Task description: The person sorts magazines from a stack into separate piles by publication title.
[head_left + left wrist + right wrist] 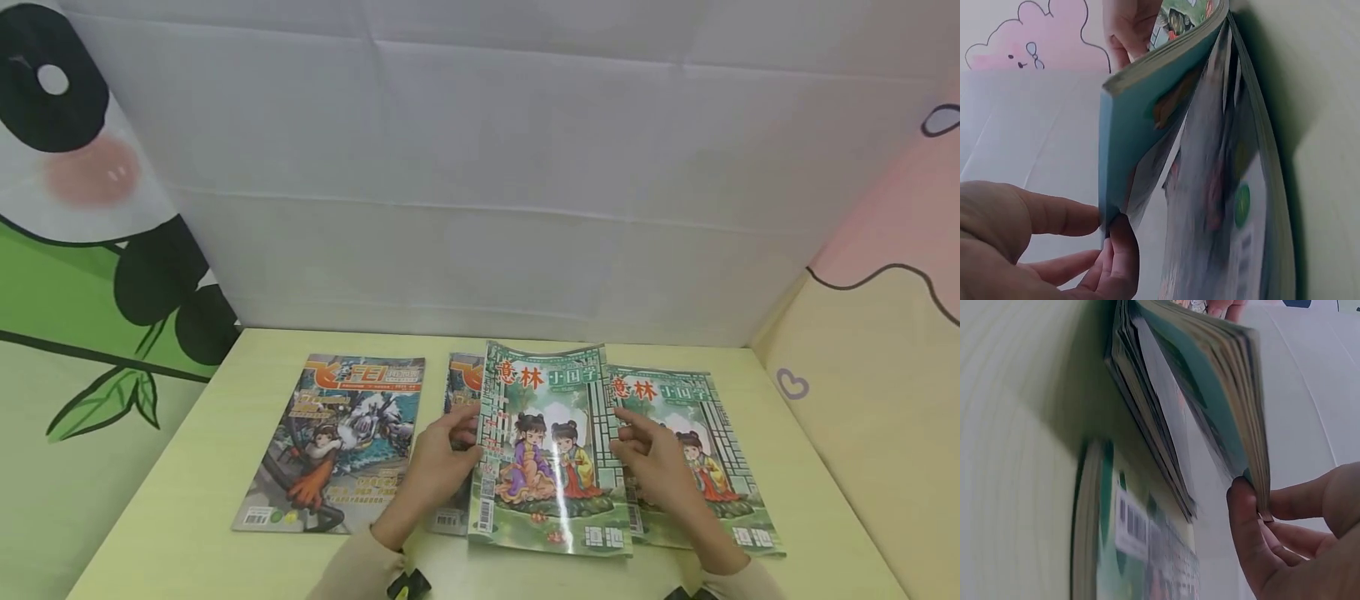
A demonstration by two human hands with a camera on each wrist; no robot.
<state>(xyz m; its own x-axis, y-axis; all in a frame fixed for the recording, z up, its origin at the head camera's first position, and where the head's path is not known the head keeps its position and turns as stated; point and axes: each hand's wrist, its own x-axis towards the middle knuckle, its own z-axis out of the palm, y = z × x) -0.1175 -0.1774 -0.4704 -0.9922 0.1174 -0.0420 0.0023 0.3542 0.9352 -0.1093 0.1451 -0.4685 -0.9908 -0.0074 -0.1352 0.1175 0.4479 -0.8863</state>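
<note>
Both hands hold a green magazine (551, 500) with two cartoon figures on its cover. My left hand (438, 458) pinches its left edge between thumb and fingers, and my right hand (660, 462) does the same at the right edge. In the left wrist view the held magazine (1135, 137) is tilted up, partly raised off a dark magazine (1250, 212) beneath it. Most of that dark cover is hidden in the head view. A second green magazine (738, 500) with the same cover lies to the right, partly behind my right hand.
Another dark magazine (345, 450) with an orange title lies flat at the left of the pale yellow table (180, 467). A white cloth wall (480, 167) rises behind the table's back edge. Cartoon-printed panels (885, 367) stand at both sides.
</note>
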